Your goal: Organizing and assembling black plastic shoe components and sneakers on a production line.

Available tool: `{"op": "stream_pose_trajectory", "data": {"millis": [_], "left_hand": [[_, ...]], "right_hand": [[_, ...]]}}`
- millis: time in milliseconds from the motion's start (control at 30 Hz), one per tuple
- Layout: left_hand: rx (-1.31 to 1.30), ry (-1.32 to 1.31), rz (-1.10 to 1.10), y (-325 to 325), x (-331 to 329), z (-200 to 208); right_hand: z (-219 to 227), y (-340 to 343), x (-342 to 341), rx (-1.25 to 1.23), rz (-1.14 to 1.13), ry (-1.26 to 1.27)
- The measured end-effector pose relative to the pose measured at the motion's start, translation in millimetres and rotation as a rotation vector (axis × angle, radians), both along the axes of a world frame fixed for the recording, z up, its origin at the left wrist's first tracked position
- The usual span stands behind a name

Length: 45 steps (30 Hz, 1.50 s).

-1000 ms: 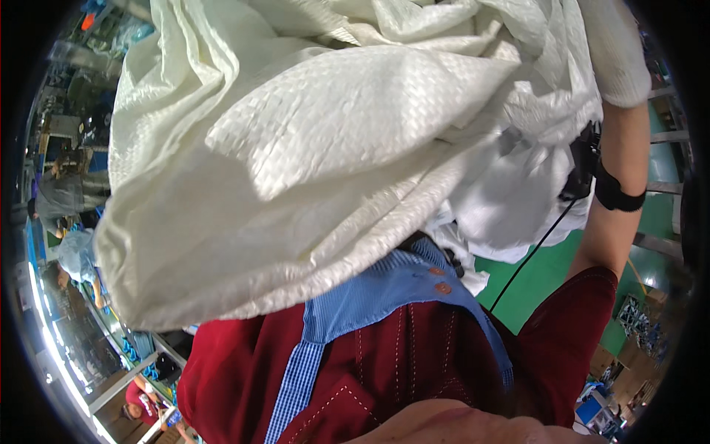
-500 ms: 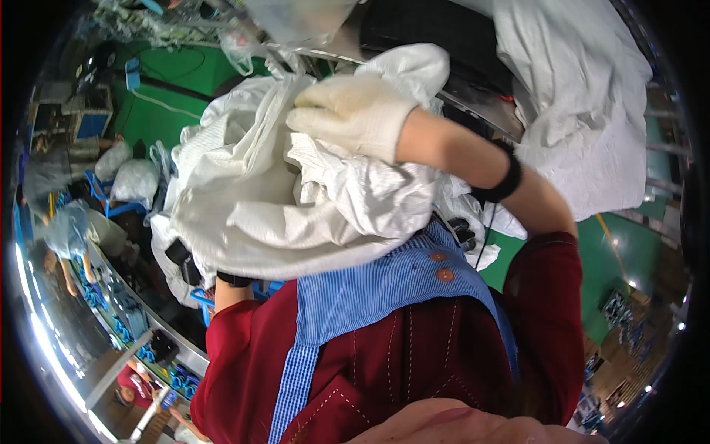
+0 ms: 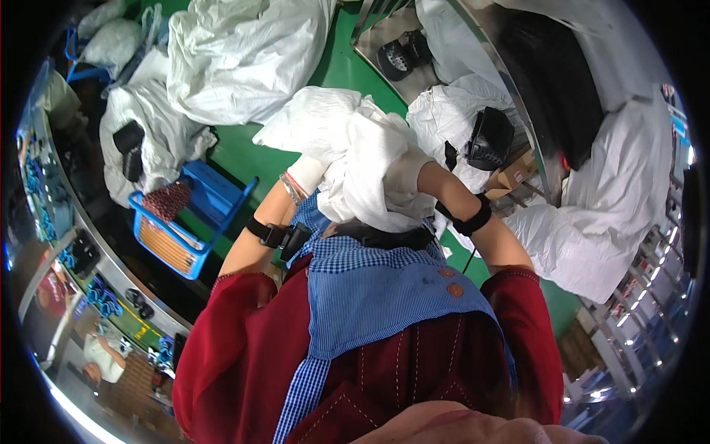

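Sagging in loose folds, a crumpled white sack (image 3: 362, 159) of thin, sheet-like material is being held up in front of a blue striped apron bib (image 3: 392, 296), above the green floor (image 3: 342, 52). Its left side is being gripped by the white-gloved left hand (image 3: 309, 170), its right side by the white-gloved right hand (image 3: 407, 174). Both grips are being filled by bunched material; the fingers are mostly being covered by folds, so how tightly they are being pressed cannot be told. From its creases, the sack is being judged light, soft, limp and not fragile, perhaps a little slippery; it is probably being held most securely at two opposite edges. Whether anything is being contained inside cannot be seen.

Just beyond the right hand, a white bag (image 3: 440, 111) is being topped near its right edge by a glossy black rounded case (image 3: 489, 138). On a silvery metal shelf (image 3: 410, 85), two black perforated pieces (image 3: 394, 59) are being carried. Toward the left, the contents of a bulky white sack (image 3: 248, 59) are being hidden, while a black elongated item (image 3: 129, 148) is being borne near the left edge of a greyish white sack (image 3: 166, 122). On a metal table (image 3: 549, 177) at the right, a long black bundle (image 3: 555, 89) is being supported.
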<state>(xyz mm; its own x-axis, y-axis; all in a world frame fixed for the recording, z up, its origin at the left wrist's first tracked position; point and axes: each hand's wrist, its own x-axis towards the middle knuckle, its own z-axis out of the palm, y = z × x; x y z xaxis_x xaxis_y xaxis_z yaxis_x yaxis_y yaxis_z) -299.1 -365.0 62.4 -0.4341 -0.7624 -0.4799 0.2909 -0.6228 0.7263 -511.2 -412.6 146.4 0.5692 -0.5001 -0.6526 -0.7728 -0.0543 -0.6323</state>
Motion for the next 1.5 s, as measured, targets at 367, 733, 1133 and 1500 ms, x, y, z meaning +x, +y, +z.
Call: {"op": "stream_pose_trajectory", "data": {"millis": [367, 733, 1133, 1500], "left_hand": [[0.024, -0.245, -0.224, -11.0, -26.8, -25.5], [-0.475, -0.575, -0.034, -57.8, -62.6, 2.2], [-0.298, -0.54, 0.124, -36.5, -90.3, -9.0], [-0.309, -0.401, -0.196, -94.5, -191.0, -15.7]], "right_hand": [[-143.8, 51.8, -56.5, -0.45, -0.103, 0.082], [-145.4, 52.0, -200.9, -0.365, -0.449, -0.015], [-140.7, 82.4, -232.7, -0.254, -0.676, -0.246], [-184.6, 1.9, -170.7, -0.214, -0.873, -0.401]]}}
